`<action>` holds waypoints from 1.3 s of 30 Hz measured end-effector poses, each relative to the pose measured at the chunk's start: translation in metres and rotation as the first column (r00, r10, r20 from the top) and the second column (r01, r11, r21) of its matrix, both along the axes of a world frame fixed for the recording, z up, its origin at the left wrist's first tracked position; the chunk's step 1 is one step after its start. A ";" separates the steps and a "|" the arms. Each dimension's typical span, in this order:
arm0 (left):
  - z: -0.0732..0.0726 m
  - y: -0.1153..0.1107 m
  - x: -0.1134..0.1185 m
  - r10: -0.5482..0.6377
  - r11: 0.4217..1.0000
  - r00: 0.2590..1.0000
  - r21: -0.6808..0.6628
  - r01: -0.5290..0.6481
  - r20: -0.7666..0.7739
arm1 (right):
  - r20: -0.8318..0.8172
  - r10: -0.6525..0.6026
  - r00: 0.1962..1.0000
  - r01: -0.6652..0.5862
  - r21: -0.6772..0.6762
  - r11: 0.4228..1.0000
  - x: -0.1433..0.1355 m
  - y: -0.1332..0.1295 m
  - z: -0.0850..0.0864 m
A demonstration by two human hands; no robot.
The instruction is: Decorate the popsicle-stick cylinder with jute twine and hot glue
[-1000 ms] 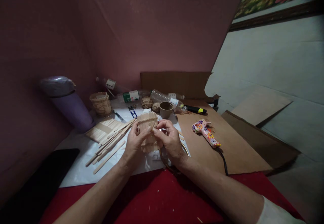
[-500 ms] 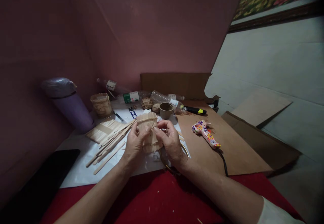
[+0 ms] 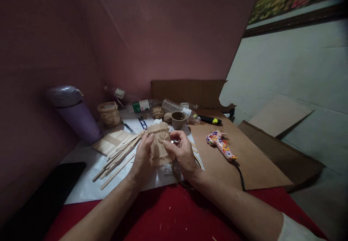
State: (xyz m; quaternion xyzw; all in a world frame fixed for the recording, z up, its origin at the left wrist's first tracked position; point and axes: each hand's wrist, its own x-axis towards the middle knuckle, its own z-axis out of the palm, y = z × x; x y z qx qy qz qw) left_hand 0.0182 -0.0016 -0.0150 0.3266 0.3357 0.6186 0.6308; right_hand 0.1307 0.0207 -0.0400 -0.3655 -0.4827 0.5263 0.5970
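Observation:
Between both hands is a small craft-stick pot (image 3: 159, 149), light wood coloured, with rope-like bands near its two ends and a raised decoration on its side. My left hand (image 3: 144, 154) grips its left side, thumb near the top band. My right hand (image 3: 182, 152) holds the right side, with the thumb lying on the front near the decoration. The fingers behind the pot are hidden. Loose craft sticks (image 3: 119, 161) lie to the left of my left hand. Just beyond the pot stands a brown cup (image 3: 178, 120).
A glue gun (image 3: 221, 144) with flower print lies on the cardboard (image 3: 258, 168) at right. Further back are a utility knife (image 3: 209, 119), plastic bottles (image 3: 140, 105), twine balls (image 3: 157, 112) and a similar decorated pot (image 3: 108, 114). A purple tumbler (image 3: 77, 115) stands at left.
My left thumb has moved from the middle of the pot to its upper left edge, uncovering more of the front. The right thumb has shifted slightly, and the pot has turned a little.

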 end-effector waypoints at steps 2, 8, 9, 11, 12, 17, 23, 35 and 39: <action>-0.001 0.001 0.000 0.003 1.000 1.000 0.011 -0.003 0.003 | 0.005 -0.005 1.000 0.005 0.004 1.000 0.000 0.000 0.000; -0.001 0.000 -0.001 -0.017 0.998 1.000 0.053 0.018 -0.007 | 0.004 -0.007 1.000 0.007 -0.003 1.000 -0.001 0.000 0.001; 0.000 0.000 -0.001 -0.014 0.999 1.000 0.049 0.015 -0.008 | 0.002 -0.006 1.000 0.006 -0.004 1.000 -0.001 0.001 0.001; 0.001 0.000 -0.001 -0.006 0.999 1.000 0.037 0.006 -0.005 | 0.001 -0.002 1.000 0.002 -0.008 1.000 -0.001 0.001 0.001; 0.001 0.000 -0.001 -0.005 0.999 1.000 0.032 0.005 -0.003 | 0.001 -0.001 1.000 0.001 -0.010 1.000 -0.001 0.001 0.001; -0.002 0.000 -0.001 -0.007 0.999 1.000 0.047 0.007 0.002 | 0.005 -0.011 1.000 0.011 -0.017 1.000 0.000 0.000 0.002; -0.004 0.000 0.000 -0.020 0.999 1.000 0.050 0.020 0.002 | 0.038 -0.041 0.998 0.043 -0.040 0.998 -0.001 -0.002 0.003; -0.011 0.002 0.002 0.015 0.999 1.000 0.049 -0.015 0.003 | 0.082 -0.085 0.993 0.086 -0.009 0.996 -0.003 -0.004 0.005; -0.011 0.002 0.002 0.013 0.999 0.998 0.038 -0.016 0.061 | 0.060 -0.063 0.996 0.062 0.020 0.998 -0.001 -0.003 0.001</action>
